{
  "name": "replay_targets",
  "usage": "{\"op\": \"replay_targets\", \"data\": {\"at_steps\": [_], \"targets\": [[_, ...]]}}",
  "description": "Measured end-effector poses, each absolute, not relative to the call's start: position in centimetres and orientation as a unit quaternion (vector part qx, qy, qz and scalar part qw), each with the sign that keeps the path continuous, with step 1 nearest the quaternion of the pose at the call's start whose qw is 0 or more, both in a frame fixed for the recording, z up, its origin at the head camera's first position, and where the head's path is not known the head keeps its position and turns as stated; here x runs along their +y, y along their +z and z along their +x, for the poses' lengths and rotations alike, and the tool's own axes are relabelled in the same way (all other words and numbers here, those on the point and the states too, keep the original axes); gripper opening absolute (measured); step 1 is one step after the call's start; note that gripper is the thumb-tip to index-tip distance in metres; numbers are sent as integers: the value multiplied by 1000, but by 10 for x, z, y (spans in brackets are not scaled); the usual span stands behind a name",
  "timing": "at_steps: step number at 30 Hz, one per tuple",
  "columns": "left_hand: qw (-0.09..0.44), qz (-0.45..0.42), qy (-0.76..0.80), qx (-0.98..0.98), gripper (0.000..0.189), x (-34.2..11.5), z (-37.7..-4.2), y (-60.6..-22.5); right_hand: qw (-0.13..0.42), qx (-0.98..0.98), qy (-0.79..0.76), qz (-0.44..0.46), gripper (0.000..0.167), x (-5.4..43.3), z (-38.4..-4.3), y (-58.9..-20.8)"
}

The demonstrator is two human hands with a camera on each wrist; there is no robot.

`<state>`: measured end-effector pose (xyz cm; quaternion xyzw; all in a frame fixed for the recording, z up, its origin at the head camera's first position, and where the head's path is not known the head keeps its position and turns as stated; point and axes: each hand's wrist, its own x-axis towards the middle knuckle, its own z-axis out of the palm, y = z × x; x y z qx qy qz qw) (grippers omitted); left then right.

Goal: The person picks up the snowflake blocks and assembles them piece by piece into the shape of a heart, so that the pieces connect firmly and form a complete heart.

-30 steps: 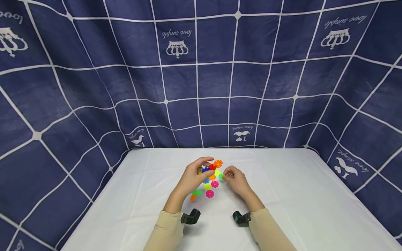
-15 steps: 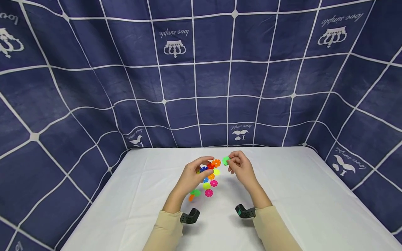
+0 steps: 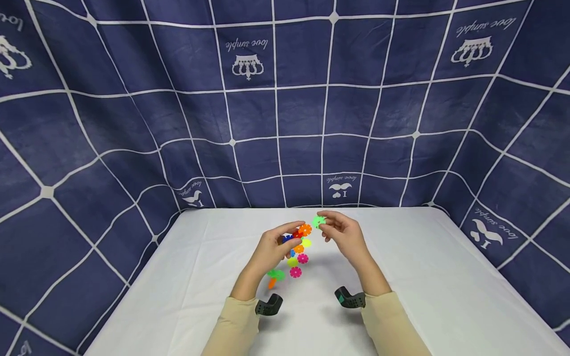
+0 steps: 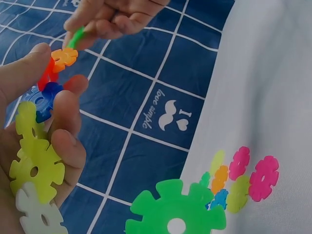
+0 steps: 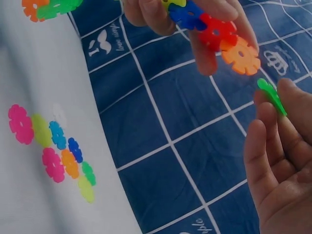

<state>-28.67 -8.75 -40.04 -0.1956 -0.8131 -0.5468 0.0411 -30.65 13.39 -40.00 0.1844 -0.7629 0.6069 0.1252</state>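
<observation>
Your chain of notched plastic discs, thin and flower-shaped, is raised above the table, gripped between the thumb and curled fingers of your left hand; your right hand pinches a flat green disc just beside the chain's orange end disc; loose discs lie on smooth white cloth; blue gridded fabric hangs behind.

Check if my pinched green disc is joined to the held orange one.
Not joined: the right wrist view shows a gap between green disc and orange disc.
</observation>
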Motion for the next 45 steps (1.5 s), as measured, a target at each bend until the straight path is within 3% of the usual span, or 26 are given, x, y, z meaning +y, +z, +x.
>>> {"op": "replay_targets", "data": {"at_steps": [19, 26, 45], "targets": [[17, -217, -548, -808, 41, -88, -271, -381, 115, -788, 570, 202, 27, 136, -302, -394], [27, -222, -554, -802, 42, -90, -287, -400, 128, -772, 587, 208, 23, 133, -303, -398], [73, -276, -555, -781, 41, -92, -287, -402, 167, -790, 562, 178, 27, 127, -295, -393]]}}
